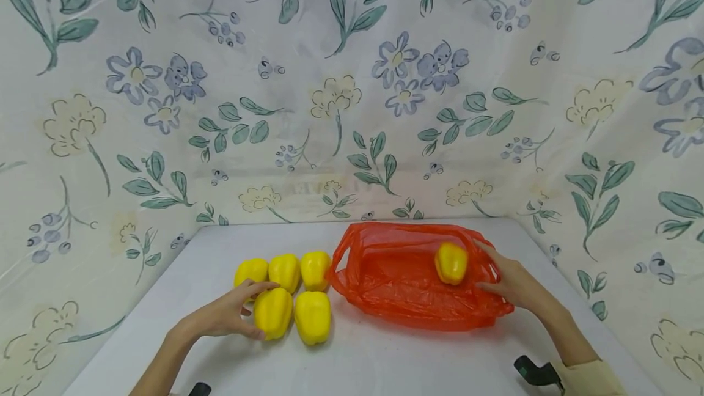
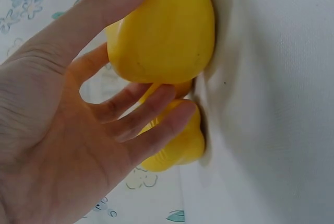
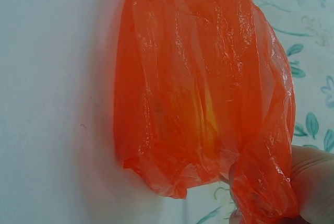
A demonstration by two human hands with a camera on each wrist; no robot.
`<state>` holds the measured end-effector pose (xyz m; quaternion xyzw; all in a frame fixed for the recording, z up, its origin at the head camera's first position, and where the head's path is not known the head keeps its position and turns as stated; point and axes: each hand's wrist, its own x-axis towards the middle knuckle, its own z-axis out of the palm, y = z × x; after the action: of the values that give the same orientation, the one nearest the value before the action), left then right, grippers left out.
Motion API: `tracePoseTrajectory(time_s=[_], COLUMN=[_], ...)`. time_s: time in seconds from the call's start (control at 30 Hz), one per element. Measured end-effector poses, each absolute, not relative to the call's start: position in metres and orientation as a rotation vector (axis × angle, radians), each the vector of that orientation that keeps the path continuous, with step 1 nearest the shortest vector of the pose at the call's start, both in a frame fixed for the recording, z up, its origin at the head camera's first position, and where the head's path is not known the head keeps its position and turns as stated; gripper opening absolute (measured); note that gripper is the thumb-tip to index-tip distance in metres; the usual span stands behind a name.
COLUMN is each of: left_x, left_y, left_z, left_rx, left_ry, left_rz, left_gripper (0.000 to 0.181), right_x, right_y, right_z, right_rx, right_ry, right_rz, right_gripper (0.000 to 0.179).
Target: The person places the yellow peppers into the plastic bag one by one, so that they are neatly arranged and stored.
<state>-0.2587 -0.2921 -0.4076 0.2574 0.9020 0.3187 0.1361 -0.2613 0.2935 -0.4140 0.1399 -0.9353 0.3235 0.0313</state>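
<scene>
My left hand is at the front left yellow bell pepper, thumb on its near side and index finger on its far side. In the left wrist view the thumb lies across this pepper, and the other fingers are spread below it. My right hand grips the right end of a red plastic bag, partly hidden by the film in the right wrist view. The bag lies spread with its opening facing up. One yellow bell pepper sits inside it, toward the right.
Several more yellow bell peppers stand left of the bag: one front pepper and a back row with a middle pepper. A bag handle loop touches near the right back pepper. A floral curtain hangs behind the white table.
</scene>
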Motion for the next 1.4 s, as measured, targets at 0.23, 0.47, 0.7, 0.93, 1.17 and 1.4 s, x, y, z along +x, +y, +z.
tracePoseTrajectory(time_s=[0.23,0.47,0.7,0.93,1.17,1.4], left_x=[-0.260,-0.261,-0.262,-0.266,-0.270,-0.268], left_y=[-0.290,-0.291,-0.289,-0.286,-0.282,-0.273], left_z=[-0.405,-0.405,-0.402,-0.398,-0.392,-0.382], left_rx=[0.782,0.748,0.777,0.805,0.801,0.778], left_ry=[2.608,2.624,2.658,2.748,2.796,2.828], left_rz=[0.940,0.931,0.928,0.948,0.964,0.983], left_gripper=[0.084,0.082,0.083,0.082,0.082,0.082], right_x=[-0.261,-0.259,-0.261,-0.262,-0.260,-0.259], right_y=[0.294,0.293,0.294,0.294,0.294,0.293], right_z=[-0.415,-0.415,-0.418,-0.415,-0.412,-0.413], right_rx=[0.428,0.437,0.446,0.446,0.432,0.430], right_ry=[-2.891,-2.886,-2.885,-2.895,-2.895,-2.902], right_rz=[0.997,1.034,1.013,0.993,1.020,1.011], right_gripper=[0.088,0.088,0.088,0.088,0.087,0.087])
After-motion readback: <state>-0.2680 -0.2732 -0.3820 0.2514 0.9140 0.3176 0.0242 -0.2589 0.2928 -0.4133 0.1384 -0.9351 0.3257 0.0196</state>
